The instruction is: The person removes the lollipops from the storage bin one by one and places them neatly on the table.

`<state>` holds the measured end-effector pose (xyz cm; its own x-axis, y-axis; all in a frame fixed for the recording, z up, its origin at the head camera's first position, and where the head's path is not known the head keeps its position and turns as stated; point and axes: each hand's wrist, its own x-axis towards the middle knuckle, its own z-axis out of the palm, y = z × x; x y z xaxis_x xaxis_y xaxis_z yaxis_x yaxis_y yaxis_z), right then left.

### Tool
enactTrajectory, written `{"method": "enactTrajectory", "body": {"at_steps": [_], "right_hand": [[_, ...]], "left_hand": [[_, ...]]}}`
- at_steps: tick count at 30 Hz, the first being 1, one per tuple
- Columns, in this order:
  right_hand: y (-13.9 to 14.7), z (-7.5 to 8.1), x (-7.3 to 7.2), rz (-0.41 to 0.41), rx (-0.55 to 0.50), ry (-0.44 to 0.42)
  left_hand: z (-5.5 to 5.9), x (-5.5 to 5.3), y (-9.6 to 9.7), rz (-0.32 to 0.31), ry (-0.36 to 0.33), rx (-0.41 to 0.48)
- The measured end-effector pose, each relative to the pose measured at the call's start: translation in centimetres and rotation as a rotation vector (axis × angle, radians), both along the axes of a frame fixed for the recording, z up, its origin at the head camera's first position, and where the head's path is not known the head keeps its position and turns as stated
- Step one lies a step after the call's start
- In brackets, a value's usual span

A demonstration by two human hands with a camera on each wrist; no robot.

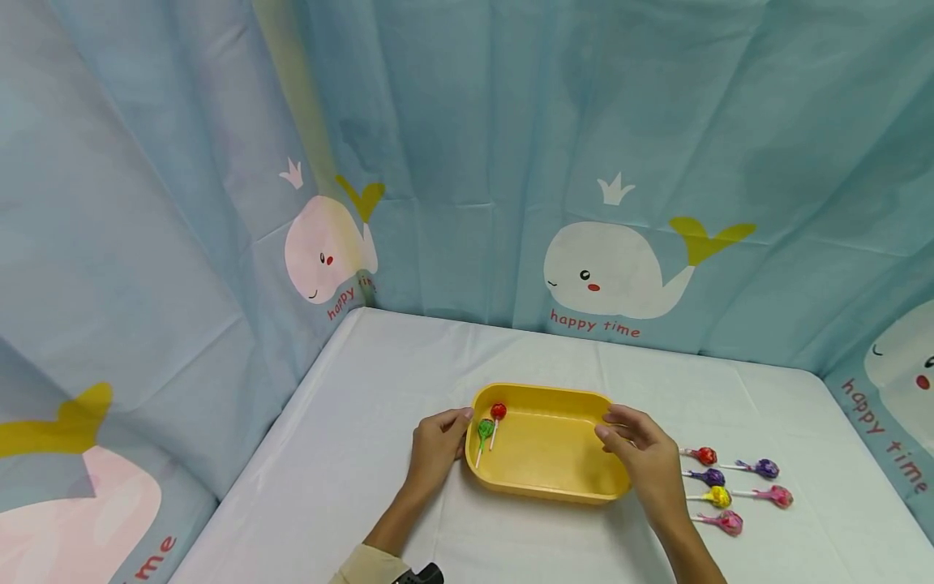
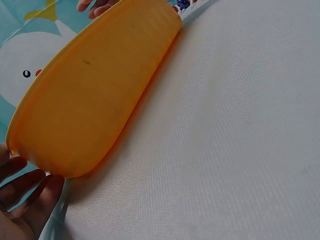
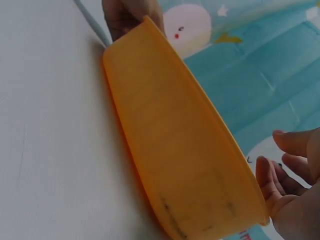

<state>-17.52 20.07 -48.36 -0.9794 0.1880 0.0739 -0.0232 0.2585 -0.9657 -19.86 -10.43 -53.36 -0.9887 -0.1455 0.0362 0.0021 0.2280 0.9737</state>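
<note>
A shallow yellow plastic tray (image 1: 547, 454) sits on the white cloth, with a red lollipop (image 1: 499, 412) and a green lollipop (image 1: 486, 428) lying at its left end. My left hand (image 1: 434, 454) grips that end; in the left wrist view its fingers (image 2: 35, 195) bear against the outer wall. At the opposite end is my right hand (image 1: 645, 458), fingers loosely bent over the rim and nothing between them. Its thumb (image 3: 292, 142) stands apart from the fingers in the right wrist view. Whether the right hand touches the rim is hard to tell.
Right of the right hand lie several wrapped lollipops, among them a yellow one (image 1: 718, 496), a purple one (image 1: 766, 468) and a pink one (image 1: 781, 496). Blue whale-print curtains (image 1: 452, 243) hang behind and beside the white-covered table (image 1: 365, 405).
</note>
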Motion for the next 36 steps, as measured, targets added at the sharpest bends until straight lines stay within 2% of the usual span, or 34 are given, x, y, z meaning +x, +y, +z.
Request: {"method": "enactTrajectory", "body": {"at_steps": [9,18,31,36], "right_hand": [[-1.7,-0.2,-0.6,0.053,-0.043,-0.001],[-3.0,-0.3,-1.3,0.117,-0.118,0.027],[-5.1,-0.8,-2.4,0.174,-0.096,0.012],[-5.7,-1.0,-2.7,0.206,-0.085,-0.026]], "left_hand": [[-0.1,-0.1,0.0,-0.005,0.005,0.023],[0.0,0.0,0.0,-0.003,-0.011,0.002],[-0.3,0.0,0.0,0.002,-0.016,0.027],[-0.2,0.0,0.0,0.001,-0.016,0.029]]}}
